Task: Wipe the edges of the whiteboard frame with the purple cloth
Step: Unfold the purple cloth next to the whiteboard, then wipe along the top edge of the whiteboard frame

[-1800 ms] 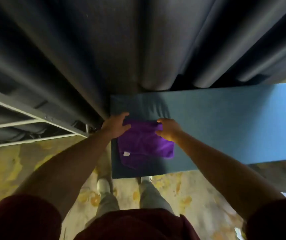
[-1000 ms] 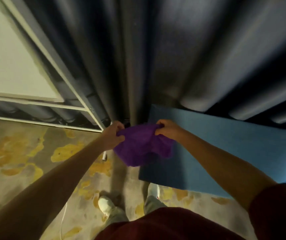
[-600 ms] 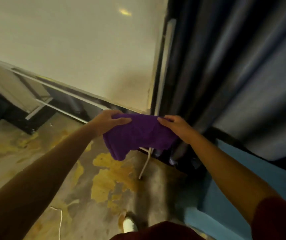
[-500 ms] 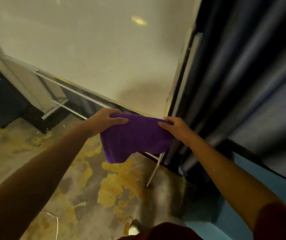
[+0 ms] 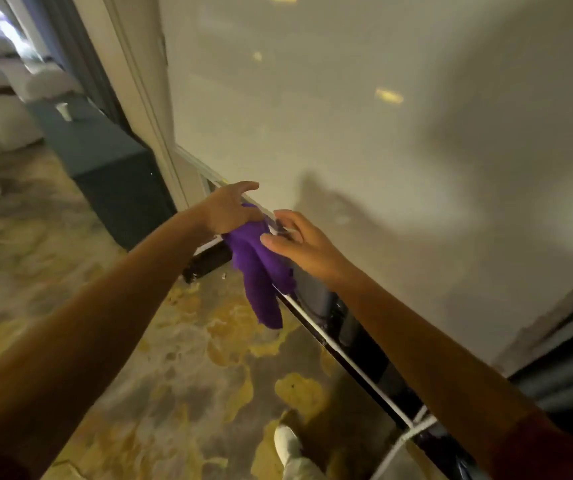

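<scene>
One whiteboard fills most of what can be seen, its pale face running off the top and right, with two or three soft ceiling-light glints and a broad shadow on it. Its frame shows as one light strip along the bottom edge, slanting from upper left down to lower right, where it is cut off behind the right forearm. Below it lies the floor, mottled yellow and grey. One dark blue-grey cabinet stands to the left with a single small white cup on top; the pale furniture beyond it is too blurred to make out. Two bare arms reach in from the bottom corners. The left hand rests on the bottom frame edge with its grip closed on the top of the one purple cloth, pinning it there; how many fingers hold it is hidden under the palm. The cloth hangs from that edge, bunched, its long axis nearly vertical and its free end pointing down toward the floor. The right hand sits just beside it, grip released, fingers spread, thumb touching the cloth's upper fold. One white shoe shows at the bottom.
</scene>
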